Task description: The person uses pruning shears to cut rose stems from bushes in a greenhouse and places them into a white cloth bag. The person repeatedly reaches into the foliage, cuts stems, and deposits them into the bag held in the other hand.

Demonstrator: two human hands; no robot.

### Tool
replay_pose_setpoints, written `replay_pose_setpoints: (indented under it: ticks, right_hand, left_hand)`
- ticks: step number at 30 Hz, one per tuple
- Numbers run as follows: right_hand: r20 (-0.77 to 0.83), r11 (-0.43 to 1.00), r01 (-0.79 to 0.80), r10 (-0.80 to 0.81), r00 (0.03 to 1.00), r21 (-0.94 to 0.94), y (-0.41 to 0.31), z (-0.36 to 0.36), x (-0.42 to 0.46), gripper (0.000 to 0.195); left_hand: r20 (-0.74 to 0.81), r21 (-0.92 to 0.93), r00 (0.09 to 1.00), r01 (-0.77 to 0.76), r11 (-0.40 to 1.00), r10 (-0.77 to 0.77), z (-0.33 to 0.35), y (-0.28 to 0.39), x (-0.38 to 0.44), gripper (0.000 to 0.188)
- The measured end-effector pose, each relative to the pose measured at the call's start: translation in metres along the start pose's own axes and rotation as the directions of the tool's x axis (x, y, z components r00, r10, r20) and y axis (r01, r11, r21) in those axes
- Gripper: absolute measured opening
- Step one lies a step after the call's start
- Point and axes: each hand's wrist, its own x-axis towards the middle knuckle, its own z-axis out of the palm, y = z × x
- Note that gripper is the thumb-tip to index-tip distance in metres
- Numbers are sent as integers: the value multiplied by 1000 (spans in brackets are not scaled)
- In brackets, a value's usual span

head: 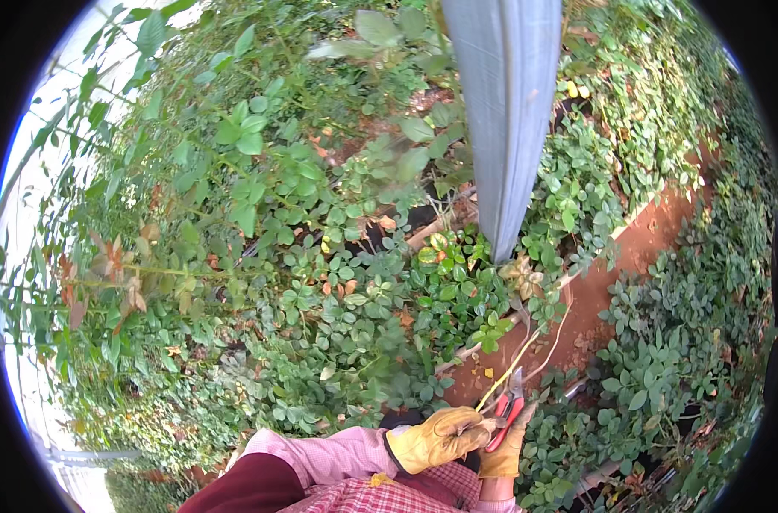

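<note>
Both hands wear yellow leather work gloves, low in the picture, close together in front of the body. My left hand [441, 438] is closed around the lower ends of a few thin cut stems [515, 360], one yellow-green, others brownish, which point up and to the right. My right hand [505, 449] holds red-handled pruning shears [507, 413], their metal blades upward beside the stems. Whether the blades touch a stem cannot be told. Part of the right hand is hidden behind the shears and the left glove.
Dense leafy bushes, seemingly roses [337, 314], fill the left and middle. A grey metal post [514, 128] rises close before me. A reddish soil path [651, 234] runs diagonally, with a pale edging [632, 215] on one side and more bushes [651, 378] on the right.
</note>
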Motion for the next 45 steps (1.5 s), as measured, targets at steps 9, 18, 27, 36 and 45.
replay_pose_setpoints:
  ticks: [9, 18, 27, 36, 45]
  right_hand:
    - [223, 895, -218, 321, 921, -389, -39, 48, -11, 34]
    - [-38, -78, -17, 277, 960, -997, -47, 61, -40, 7]
    - [-192, -131, -150, 419, 888, -980, 0, 92, -39, 14]
    - [-220, 197, -300, 347, 912, -933, 43, 92, -15, 9]
    - [-81, 453, -209, 286, 955, -867, 141, 65, -19, 8]
  left_hand:
    - [102, -607, 974, 222, 763, -202, -1, -12, -39, 43]
    - [-425, -688, 781, 50, 724, -457, -13, 20, -23, 34]
    - [-598, -737, 724, -329, 590, -344, -24, -9, -47, 38]
    - [-833, -544, 513, -691, 477, -207, -5, 0, -128, 42]
    - [-844, -534, 469, -688, 492, -261, -47, -29, -203, 71]
